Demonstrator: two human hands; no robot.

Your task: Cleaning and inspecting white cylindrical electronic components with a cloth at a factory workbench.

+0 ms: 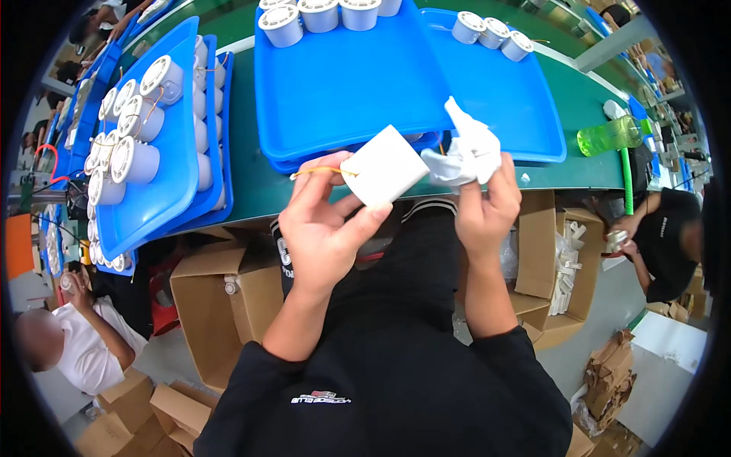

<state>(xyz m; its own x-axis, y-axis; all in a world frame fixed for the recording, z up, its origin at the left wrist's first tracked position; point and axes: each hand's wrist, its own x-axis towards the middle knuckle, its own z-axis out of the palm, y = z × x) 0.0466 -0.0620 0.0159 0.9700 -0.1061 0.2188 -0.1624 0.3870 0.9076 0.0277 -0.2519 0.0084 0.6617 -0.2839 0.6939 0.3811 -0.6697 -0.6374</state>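
Observation:
My left hand [321, 225] grips a white plastic housing [387, 167] between thumb and fingers, its smooth side toward me. A thin orange-yellow wire [320, 170] sticks out of the housing to the left, over my fingers. Pinched in my right hand [487, 217] is a crumpled white cloth [474, 152], close to the housing's right edge. Both are held up in front of the near edge of a blue tray [343, 99]. At the back of that tray stand several similar white round housings [282, 27] with slotted tops.
Another blue tray [525, 99] on the right carries three housings. Tilted, stacked blue trays [179, 175] hold more at left. A green bottle [609, 137] lies on the green table [251, 164]. Cardboard boxes [209, 327] stand below. Co-workers sit at left [103, 343] and right [670, 236].

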